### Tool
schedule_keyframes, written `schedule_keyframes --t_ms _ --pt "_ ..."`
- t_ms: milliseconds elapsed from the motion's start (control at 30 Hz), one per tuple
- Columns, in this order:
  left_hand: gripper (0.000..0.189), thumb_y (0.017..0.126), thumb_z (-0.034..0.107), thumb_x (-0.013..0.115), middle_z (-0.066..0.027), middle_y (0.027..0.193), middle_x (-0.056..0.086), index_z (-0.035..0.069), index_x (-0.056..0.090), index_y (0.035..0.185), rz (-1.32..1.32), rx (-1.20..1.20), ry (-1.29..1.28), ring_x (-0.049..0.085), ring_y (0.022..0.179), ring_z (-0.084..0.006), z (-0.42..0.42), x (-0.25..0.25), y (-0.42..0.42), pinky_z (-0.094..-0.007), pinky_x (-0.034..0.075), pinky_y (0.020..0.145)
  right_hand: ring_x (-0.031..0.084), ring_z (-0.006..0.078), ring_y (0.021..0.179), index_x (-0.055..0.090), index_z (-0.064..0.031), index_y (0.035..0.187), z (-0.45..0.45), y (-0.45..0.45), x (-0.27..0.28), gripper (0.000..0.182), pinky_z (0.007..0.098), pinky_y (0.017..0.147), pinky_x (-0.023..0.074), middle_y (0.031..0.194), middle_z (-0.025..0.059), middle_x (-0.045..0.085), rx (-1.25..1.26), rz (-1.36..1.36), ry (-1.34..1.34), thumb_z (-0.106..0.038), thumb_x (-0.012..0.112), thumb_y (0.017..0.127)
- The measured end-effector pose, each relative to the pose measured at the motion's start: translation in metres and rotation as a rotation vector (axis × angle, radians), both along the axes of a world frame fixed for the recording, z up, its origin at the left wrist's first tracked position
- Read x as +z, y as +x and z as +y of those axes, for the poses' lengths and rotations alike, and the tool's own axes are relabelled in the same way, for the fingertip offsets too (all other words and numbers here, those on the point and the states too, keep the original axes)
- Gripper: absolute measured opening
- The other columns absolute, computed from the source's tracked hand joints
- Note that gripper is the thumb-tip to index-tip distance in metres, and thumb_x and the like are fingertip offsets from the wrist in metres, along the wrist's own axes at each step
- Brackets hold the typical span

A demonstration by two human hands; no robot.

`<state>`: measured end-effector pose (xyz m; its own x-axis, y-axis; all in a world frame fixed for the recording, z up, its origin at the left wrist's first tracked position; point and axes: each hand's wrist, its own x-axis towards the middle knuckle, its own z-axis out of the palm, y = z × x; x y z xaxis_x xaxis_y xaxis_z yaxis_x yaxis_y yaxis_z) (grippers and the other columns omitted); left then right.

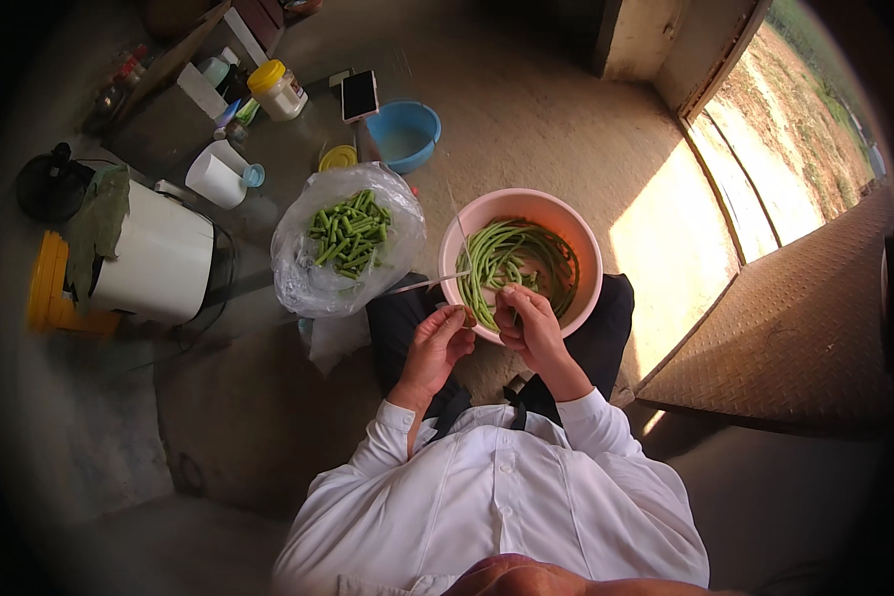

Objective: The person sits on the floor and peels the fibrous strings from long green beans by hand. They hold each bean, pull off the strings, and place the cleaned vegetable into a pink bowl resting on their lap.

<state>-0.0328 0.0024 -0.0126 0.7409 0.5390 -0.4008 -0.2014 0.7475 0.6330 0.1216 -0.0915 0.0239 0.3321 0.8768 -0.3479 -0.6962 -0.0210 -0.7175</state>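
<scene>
A pink plastic basin (521,200) sits between my knees, holding long green beans (484,249) coiled along its wall and some short pieces near the middle. Over its near left rim, my left hand (439,343) pinches something small and brownish between thumb and fingertips; what it is I cannot tell. My right hand (527,324) is curled above the near part of the basin, thumb against the fingers, and whatever may be inside it is hidden. Left of the basin, cut green bean pieces (350,231) lie in an open clear plastic bag (298,279).
Beyond the bag stand a blue basin (426,153), a phone (359,97), a yellow lid (337,157) and a yellow-lidded jar (279,93). A white bucket-like container (160,249) and a white cup (216,181) are at left. A metal tread plate (782,335) lies right, by the sunlit doorway.
</scene>
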Motion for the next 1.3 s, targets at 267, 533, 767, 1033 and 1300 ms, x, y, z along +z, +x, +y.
schedule_keyframes --t_ms 267,533,767,1033,1300 --pt "0.013 0.097 0.014 0.058 -0.0027 0.086 0.063 0.003 0.061 0.104 -0.075 -0.068 -0.016 0.059 0.072 -0.0088 -0.003 -0.015 -0.005 -0.0233 0.050 0.064 0.055 0.0209 0.067 0.063 -0.0010 0.102 0.132 -0.042 0.114 0.018 0.0298 0.067 0.0463 0.082 0.0082 0.062 0.107 -1.205 0.422 -0.017 0.057 0.097" --pt "0.024 0.094 0.008 0.059 -0.0047 0.097 0.064 0.003 0.059 0.117 -0.147 0.003 -0.107 0.059 0.078 -0.0109 0.013 -0.003 -0.019 -0.0238 0.052 0.072 0.066 0.0255 0.088 0.063 -0.0025 0.115 0.144 -0.032 0.087 0.026 0.0328 0.079 0.0525 0.106 0.0152 0.066 0.029 -1.223 0.575 -0.011 0.061 0.091" --pt "0.032 0.091 0.001 0.060 -0.0066 0.101 0.065 0.001 0.059 0.123 -0.281 -0.024 -0.162 0.060 0.084 -0.0121 0.022 -0.014 -0.011 -0.0229 0.052 0.076 0.055 0.0059 0.067 0.062 0.0010 0.095 0.033 0.055 -0.024 0.019 0.0208 0.061 0.0467 0.084 0.0019 0.064 -0.235 -0.710 0.055 0.003 0.044 0.089" --pt "0.027 0.091 0.002 0.064 -0.0055 0.099 0.066 -0.001 0.061 0.117 0.091 0.071 0.588 0.063 0.084 -0.0099 0.014 -0.013 0.016 -0.0243 0.054 0.078 0.057 0.0051 0.068 0.062 0.0010 0.113 -0.036 0.035 -0.050 0.024 0.0205 0.061 0.0466 0.085 0.0015 0.067 -0.062 -0.549 -0.138 -0.017 0.060 0.097" --pt "0.027 0.090 0.000 0.064 -0.0066 0.096 0.067 -0.002 0.062 0.117 0.359 0.003 1.185 0.064 0.081 -0.0092 0.003 0.007 0.026 -0.0227 0.053 0.074 0.057 0.0066 0.072 0.064 0.0009 0.111 -0.006 0.006 -0.059 0.032 0.0222 0.064 0.0478 0.088 0.0004 0.066 0.022 -0.448 -0.004 -0.024 0.068 0.093"
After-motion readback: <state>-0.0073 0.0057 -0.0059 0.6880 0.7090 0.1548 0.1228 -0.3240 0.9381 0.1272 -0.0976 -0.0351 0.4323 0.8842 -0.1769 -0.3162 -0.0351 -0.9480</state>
